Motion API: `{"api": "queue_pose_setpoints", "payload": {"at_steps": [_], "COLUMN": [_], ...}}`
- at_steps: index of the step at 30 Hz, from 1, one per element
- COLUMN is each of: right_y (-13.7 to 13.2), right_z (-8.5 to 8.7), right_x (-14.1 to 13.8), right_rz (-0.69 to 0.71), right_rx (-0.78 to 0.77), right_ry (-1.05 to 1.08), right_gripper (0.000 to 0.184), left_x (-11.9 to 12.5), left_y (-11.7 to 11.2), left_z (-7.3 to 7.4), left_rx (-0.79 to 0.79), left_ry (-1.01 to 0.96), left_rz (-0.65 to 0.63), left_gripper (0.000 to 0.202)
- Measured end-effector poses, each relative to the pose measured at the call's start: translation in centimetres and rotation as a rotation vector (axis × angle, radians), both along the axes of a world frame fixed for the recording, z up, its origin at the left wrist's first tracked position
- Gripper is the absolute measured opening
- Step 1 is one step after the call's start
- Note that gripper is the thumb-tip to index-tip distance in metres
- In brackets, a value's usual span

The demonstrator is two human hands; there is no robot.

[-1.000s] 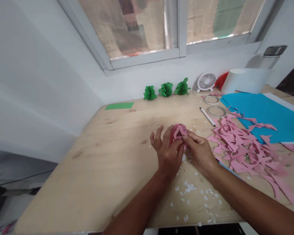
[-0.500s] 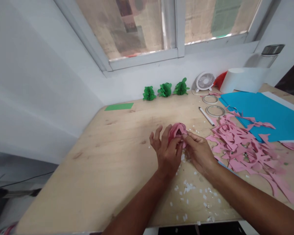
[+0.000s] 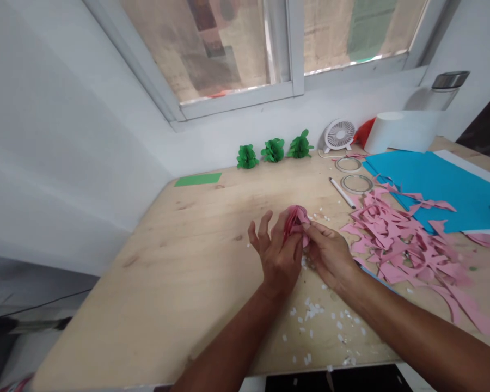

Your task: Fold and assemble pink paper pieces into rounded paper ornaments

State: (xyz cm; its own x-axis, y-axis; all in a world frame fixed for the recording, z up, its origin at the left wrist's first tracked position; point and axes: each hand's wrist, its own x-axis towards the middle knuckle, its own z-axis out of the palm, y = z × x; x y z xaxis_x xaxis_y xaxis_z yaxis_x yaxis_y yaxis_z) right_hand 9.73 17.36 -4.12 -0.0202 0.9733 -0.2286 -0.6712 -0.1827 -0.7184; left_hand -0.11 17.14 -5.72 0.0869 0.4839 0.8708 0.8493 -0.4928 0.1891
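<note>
A layered pink paper flower [image 3: 296, 216] is held between my two hands above the wooden table [image 3: 179, 283]. My left hand [image 3: 278, 253] grips its left and lower side with thumb and forefinger, the other fingers raised and spread. From the right, my right hand [image 3: 329, 250] pinches the flower's edge with thumb and fingertips. My fingers hide the lower part of the flower. Small white paper bits [image 3: 314, 310] lie scattered below my hands. A heap of pink paper scraps [image 3: 400, 234] spreads to the right of my right hand.
Several green paper puffs [image 3: 273, 150] stand along the wall, with a green paper strip [image 3: 198, 179] to their left. A white marker [image 3: 342, 193], tape rolls [image 3: 356, 183], a small white fan [image 3: 339, 135] and blue paper sheets [image 3: 441, 185] are at the right.
The pink flower has turned slightly between my fingers, so its layered edges show more and its central opening less. Both hands keep hold of it. The view has shifted a little.
</note>
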Motion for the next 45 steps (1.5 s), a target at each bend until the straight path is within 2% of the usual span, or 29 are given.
{"api": "queue_pose_setpoints", "payload": {"at_steps": [8,10,25,36,40,45], "right_y": [-0.3,-0.4,-0.1,0.2,0.4,0.5], "right_z": [0.7,0.7,-0.2,-0.6,-0.5,-0.5], "right_x": [-0.2,-0.3,-0.2,0.1,0.4,0.5], "right_rz": [-0.016,-0.018,-0.008,0.016,0.004,-0.010], "right_rx": [-0.005,-0.012,-0.055,-0.067,-0.049,-0.054], "right_ry": [0.043,0.036,0.112,0.120,0.107,0.067], "right_gripper": [0.016,0.021,0.016,0.018,0.019,0.019], "left_x": [0.1,0.2,0.5,0.4,0.4,-0.1], "left_y": [-0.2,-0.2,0.2,0.2,-0.1,-0.5], "left_z": [-0.2,-0.2,-0.7,-1.0,-0.7,0.2], "left_rx": [0.022,0.013,-0.039,-0.111,-0.087,-0.135], "left_ry": [0.031,0.041,0.041,0.089,0.084,-0.032], "left_rz": [0.001,0.000,0.003,-0.048,-0.090,-0.125], "left_gripper": [0.010,0.011,0.009,0.008,0.011,0.007]}}
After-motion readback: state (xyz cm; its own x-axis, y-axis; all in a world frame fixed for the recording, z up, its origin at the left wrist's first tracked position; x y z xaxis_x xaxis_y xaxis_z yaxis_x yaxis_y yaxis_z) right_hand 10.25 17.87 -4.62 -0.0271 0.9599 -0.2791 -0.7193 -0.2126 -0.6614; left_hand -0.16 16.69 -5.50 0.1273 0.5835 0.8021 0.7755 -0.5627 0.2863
